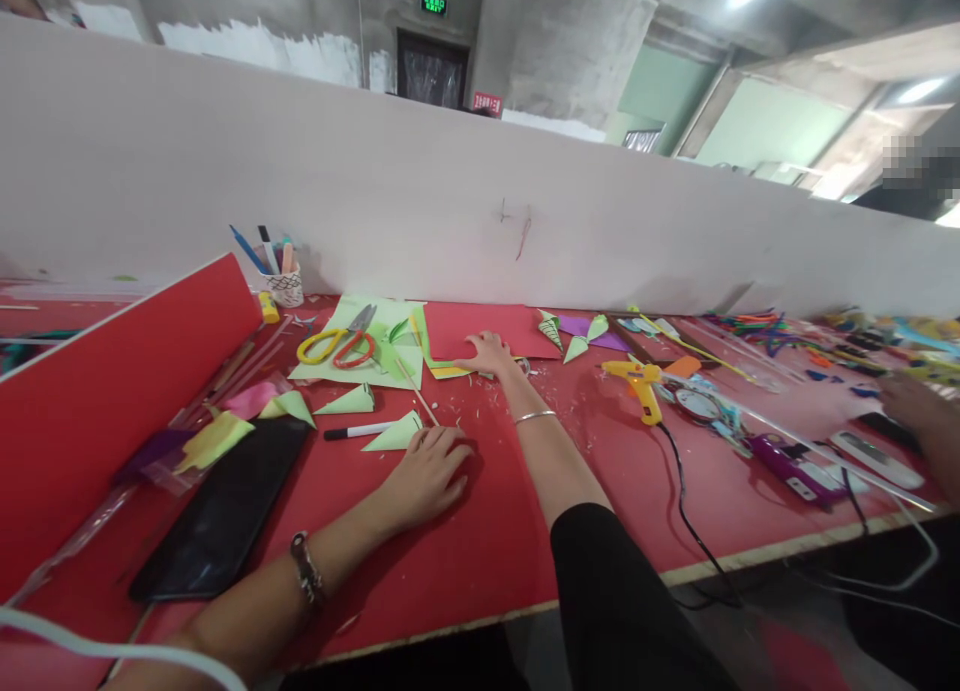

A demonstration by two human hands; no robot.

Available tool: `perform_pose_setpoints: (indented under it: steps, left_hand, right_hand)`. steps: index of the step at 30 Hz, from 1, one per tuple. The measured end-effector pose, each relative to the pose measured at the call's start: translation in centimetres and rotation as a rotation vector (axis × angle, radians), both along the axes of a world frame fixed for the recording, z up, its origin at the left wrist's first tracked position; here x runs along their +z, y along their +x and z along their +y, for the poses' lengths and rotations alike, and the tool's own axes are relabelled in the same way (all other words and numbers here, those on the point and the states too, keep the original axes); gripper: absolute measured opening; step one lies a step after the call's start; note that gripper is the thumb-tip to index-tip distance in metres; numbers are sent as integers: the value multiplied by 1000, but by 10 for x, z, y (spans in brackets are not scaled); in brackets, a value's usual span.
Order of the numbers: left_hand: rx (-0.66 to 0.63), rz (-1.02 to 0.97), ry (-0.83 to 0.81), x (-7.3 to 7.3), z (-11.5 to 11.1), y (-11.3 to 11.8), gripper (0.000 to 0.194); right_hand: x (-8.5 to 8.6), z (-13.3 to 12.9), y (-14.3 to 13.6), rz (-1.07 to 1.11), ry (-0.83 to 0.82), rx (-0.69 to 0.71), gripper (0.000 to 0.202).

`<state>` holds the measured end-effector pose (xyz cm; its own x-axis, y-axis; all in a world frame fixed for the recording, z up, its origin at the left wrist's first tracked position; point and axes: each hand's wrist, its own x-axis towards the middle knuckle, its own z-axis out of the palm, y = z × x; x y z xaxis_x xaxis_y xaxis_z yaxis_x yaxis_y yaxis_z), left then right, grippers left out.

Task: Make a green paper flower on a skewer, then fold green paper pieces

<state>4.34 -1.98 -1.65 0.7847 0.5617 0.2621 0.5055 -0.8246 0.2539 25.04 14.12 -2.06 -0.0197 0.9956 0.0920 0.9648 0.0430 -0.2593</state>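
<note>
Fingers: left hand [424, 474] lies flat, spread on the red table [480, 531], gripping nothing, fingertips just beside a green paper cone [396, 433]; right hand [489, 352] presses open-palmed on a red paper sheet [487, 329] at centre frame.
Partition: white board [450, 201] hides everything behind the table.
Black slab: lower left [225, 506], identity unclear.
Co-worker's hand: right edge [919, 406], cut off.
Scissors: orange-yellow [337, 343], on green paper.
Marker: black-capped [358, 431], left of the cone.
</note>
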Motion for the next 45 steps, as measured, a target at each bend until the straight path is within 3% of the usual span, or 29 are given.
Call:
perform_pose_setpoints:
  steps: [5,10,13,24,31,45]
  left_hand:
    - [-3,-14,-23,0,2,-1,26]
    - [-3,-10,-29,-1,2,-2,26]
    - [-5,-5,-42,0,2,-2,25]
    - [-1,-23,-37,2,3,0,24]
    - [-16,-22,-55,3,4,-1,24]
    - [-2,3,-49,2,3,-3,24]
  right_hand:
    - [4,2,-19,-49,-14,163,71]
    - [10,10,-42,-91,23,360,52]
    - [12,11,-50,-125,54,398,40]
    - [5,-1,-57,-276,198,410,19]
    - [11,-7,-62,-315,297,427,20]
    - [41,-18,-68,49,447,136,23]
